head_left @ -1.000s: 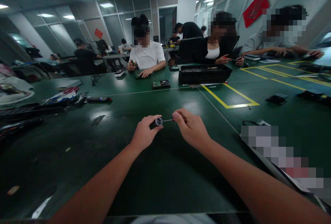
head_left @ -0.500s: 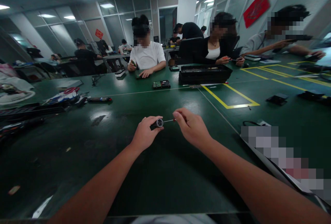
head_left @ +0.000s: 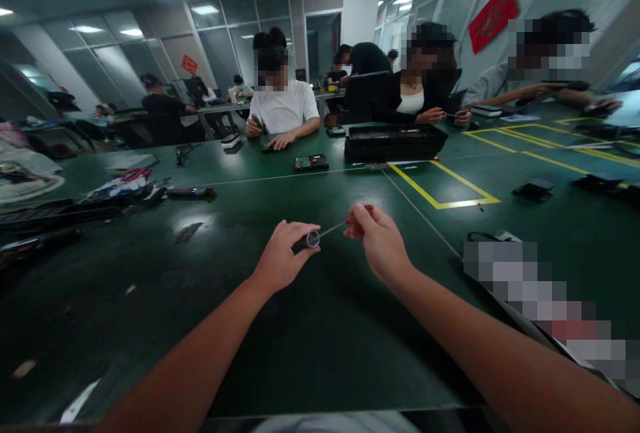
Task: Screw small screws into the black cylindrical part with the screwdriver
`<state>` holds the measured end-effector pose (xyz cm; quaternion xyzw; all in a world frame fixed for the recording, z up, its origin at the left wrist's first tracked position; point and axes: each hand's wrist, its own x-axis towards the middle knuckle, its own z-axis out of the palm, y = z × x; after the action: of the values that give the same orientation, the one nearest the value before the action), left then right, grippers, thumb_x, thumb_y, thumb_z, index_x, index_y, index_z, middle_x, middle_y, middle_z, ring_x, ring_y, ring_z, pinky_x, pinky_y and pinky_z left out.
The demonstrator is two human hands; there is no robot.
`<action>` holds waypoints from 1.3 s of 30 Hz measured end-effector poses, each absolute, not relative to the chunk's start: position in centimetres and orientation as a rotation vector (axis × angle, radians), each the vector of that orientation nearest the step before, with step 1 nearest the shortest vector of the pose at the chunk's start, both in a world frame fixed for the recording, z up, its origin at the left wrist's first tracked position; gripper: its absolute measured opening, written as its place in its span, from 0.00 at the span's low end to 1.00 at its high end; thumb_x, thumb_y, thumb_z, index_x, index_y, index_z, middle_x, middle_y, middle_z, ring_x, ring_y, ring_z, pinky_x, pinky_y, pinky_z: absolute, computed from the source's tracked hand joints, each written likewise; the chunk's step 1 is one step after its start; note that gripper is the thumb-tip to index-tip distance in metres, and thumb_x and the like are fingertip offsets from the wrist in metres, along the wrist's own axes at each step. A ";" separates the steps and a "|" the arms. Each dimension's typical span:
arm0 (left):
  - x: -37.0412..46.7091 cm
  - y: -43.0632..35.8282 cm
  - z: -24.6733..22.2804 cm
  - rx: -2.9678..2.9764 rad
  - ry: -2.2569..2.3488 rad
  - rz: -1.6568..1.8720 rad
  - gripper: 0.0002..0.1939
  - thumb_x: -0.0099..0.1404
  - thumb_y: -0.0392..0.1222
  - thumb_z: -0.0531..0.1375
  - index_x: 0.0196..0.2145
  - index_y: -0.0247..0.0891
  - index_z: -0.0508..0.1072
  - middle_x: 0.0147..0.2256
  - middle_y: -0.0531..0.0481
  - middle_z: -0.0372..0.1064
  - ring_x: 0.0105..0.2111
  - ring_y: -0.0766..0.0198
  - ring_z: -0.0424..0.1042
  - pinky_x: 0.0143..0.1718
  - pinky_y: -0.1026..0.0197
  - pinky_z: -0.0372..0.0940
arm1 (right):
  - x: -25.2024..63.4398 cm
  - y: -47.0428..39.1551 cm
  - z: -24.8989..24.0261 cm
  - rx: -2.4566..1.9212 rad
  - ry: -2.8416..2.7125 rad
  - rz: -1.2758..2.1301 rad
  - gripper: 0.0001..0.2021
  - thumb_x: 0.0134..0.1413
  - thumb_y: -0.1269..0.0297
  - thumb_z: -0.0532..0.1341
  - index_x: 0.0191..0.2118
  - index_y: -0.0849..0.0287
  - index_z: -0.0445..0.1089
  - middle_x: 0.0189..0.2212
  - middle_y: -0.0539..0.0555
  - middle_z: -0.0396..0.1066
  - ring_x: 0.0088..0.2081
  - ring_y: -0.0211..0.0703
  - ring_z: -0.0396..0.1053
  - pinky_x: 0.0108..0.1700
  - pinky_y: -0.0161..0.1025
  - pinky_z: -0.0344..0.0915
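My left hand (head_left: 281,256) is closed around a short dark cylinder (head_left: 313,239), with thumb and fingers on its sides. The cylinder's round, silver-rimmed end faces me. My right hand (head_left: 383,240) pinches a thin screwdriver (head_left: 332,228), whose handle is mostly hidden by the fingers. Its slim metal shaft slants down to the left, and the tip meets the cylinder's right side near the rim. Whether the tip is in a screw cannot be made out. Both hands are held above the green table (head_left: 320,353).
Across the table a person in a white shirt handles a circuit board, with a hard drive (head_left: 311,162) nearby. A long black bin (head_left: 395,142) stands right of that. A dark tool (head_left: 191,192) and cables lie left. A blurred-out flat object (head_left: 537,306) is at right.
My right hand has shifted slightly up and right, its fingers turned on the screwdriver, and the shaft slants more steeply. The cylinder has moved slightly right in my left hand.
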<state>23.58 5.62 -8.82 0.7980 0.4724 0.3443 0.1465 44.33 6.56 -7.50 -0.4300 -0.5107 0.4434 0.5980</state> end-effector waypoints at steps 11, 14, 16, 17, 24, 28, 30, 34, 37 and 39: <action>24.0 5.5 -8.2 2.256 1.471 0.866 0.20 0.65 0.39 0.65 0.55 0.46 0.74 0.52 0.49 0.74 0.54 0.53 0.70 0.67 0.34 0.45 | 44.0 5.8 -7.4 -1.010 -1.296 0.830 0.11 0.65 0.53 0.57 0.39 0.55 0.67 0.29 0.50 0.71 0.30 0.41 0.69 0.35 0.42 0.66; 24.1 5.4 -8.2 2.265 1.458 0.853 0.20 0.65 0.38 0.65 0.54 0.47 0.74 0.52 0.49 0.74 0.55 0.54 0.69 0.67 0.35 0.44 | 43.9 5.6 -7.2 -0.989 -1.318 0.771 0.10 0.66 0.54 0.56 0.38 0.55 0.67 0.29 0.50 0.71 0.30 0.41 0.69 0.35 0.42 0.66; 24.1 5.3 -8.3 2.271 1.457 0.852 0.20 0.65 0.37 0.65 0.54 0.47 0.74 0.52 0.50 0.74 0.55 0.55 0.69 0.67 0.35 0.44 | 44.0 5.5 -7.2 -0.982 -1.358 0.738 0.10 0.66 0.55 0.55 0.38 0.55 0.67 0.29 0.50 0.70 0.31 0.41 0.68 0.36 0.42 0.66; 24.0 5.3 -8.3 2.274 1.457 0.856 0.20 0.65 0.37 0.66 0.54 0.47 0.74 0.52 0.50 0.74 0.55 0.55 0.69 0.67 0.35 0.43 | 44.1 5.5 -7.3 -0.983 -1.385 0.726 0.10 0.67 0.55 0.55 0.39 0.55 0.67 0.29 0.50 0.70 0.31 0.41 0.68 0.37 0.42 0.65; 23.8 5.5 -8.6 2.279 1.468 0.853 0.21 0.64 0.39 0.67 0.54 0.47 0.74 0.51 0.50 0.74 0.54 0.55 0.69 0.67 0.35 0.43 | 44.4 5.4 -7.5 -1.040 -1.453 0.615 0.11 0.68 0.55 0.54 0.38 0.55 0.65 0.28 0.49 0.68 0.30 0.41 0.66 0.35 0.42 0.62; 23.9 5.5 -8.5 2.278 1.471 0.855 0.21 0.63 0.39 0.67 0.54 0.48 0.75 0.50 0.50 0.74 0.53 0.55 0.70 0.67 0.35 0.43 | 44.4 5.4 -7.5 -1.023 -1.470 0.593 0.10 0.69 0.55 0.53 0.39 0.54 0.66 0.28 0.49 0.68 0.31 0.42 0.68 0.35 0.41 0.62; 23.9 5.5 -8.6 2.285 1.469 0.845 0.21 0.63 0.38 0.68 0.54 0.48 0.75 0.50 0.50 0.74 0.53 0.55 0.70 0.66 0.35 0.43 | 44.4 5.4 -7.5 -1.002 -1.505 0.605 0.11 0.69 0.55 0.53 0.40 0.54 0.66 0.28 0.49 0.69 0.31 0.42 0.68 0.34 0.41 0.61; 24.0 5.6 -8.7 2.304 1.474 0.824 0.21 0.63 0.38 0.67 0.54 0.49 0.75 0.49 0.50 0.74 0.52 0.55 0.70 0.66 0.34 0.44 | 44.4 5.2 -7.3 -1.039 -1.565 0.525 0.10 0.69 0.56 0.53 0.38 0.54 0.66 0.26 0.48 0.67 0.28 0.40 0.66 0.32 0.40 0.59; 23.9 5.6 -8.7 2.290 1.490 0.826 0.21 0.64 0.38 0.67 0.54 0.48 0.75 0.49 0.50 0.74 0.53 0.55 0.70 0.67 0.34 0.43 | 44.5 5.1 -7.0 -1.075 -1.575 0.448 0.10 0.69 0.57 0.53 0.37 0.55 0.65 0.25 0.47 0.67 0.27 0.39 0.65 0.31 0.39 0.58; 23.9 5.6 -8.6 2.281 1.500 0.821 0.21 0.64 0.39 0.67 0.54 0.48 0.74 0.49 0.50 0.74 0.53 0.55 0.69 0.67 0.34 0.42 | 44.5 5.0 -6.8 -1.073 -1.571 0.437 0.10 0.69 0.58 0.52 0.37 0.55 0.65 0.26 0.48 0.67 0.27 0.39 0.65 0.31 0.39 0.58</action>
<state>23.90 5.60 -8.58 0.7917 0.5207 0.2848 0.1452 44.51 5.02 -6.82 -0.4552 -0.6665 0.1852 0.5605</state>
